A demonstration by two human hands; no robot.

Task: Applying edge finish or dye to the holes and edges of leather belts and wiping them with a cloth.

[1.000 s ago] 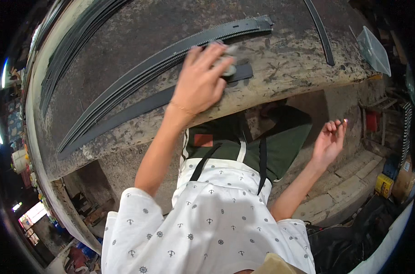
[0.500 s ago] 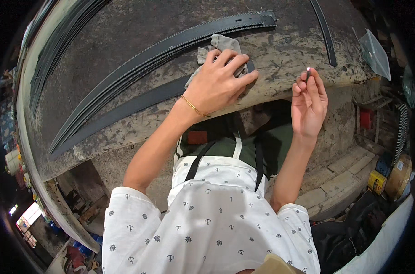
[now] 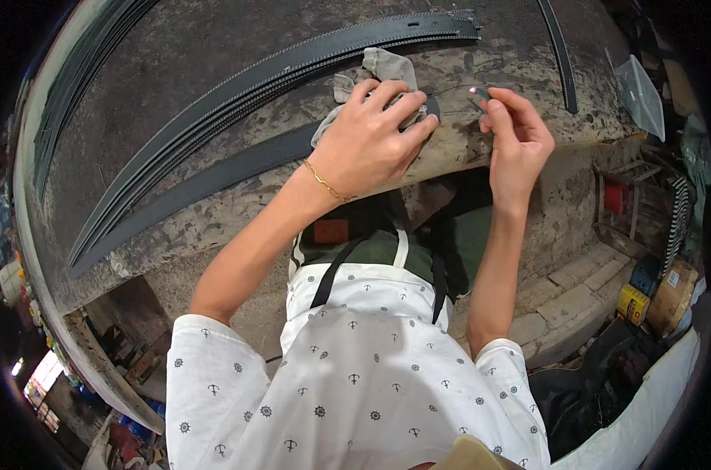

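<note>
Mid-frame I see the left hand clasping a crumpled grey cloth against a flat black leathery strap, seemingly steadying it, while the right hand pinches a small, dark, bright-tipped piece, calling for careful aim next.

Grey cloth, dark grey strap

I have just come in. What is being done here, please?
The person's left hand holds a grey cloth over a dark strap near the front edge of the worktop. The right hand pinches a small dark item with a bright tip, too small to identify. Stitched straps lie together beyond the cloth.
</note>
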